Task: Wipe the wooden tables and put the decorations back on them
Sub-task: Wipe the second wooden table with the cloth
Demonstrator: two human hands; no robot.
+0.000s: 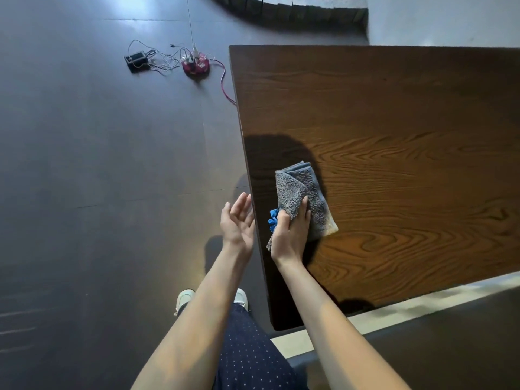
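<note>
A dark wooden table [394,122] with strong grain fills the right half of the head view. A folded grey cloth [305,184] lies on it near its left edge. My right hand [291,229] grips the near end of the cloth, thumb over the top. A small blue thing [273,219] sticks out beside the thumb; I cannot tell what it is. My left hand [237,220] hovers just off the table's left edge, palm up, fingers relaxed, holding nothing. No decorations are in view.
On the dark floor at the upper left lie a red round power hub [196,66], a black adapter [136,60] and tangled cables; a red cord [225,85] runs under the table. A pale ledge [394,311] borders the table's near side. Steps [295,7] are at the top.
</note>
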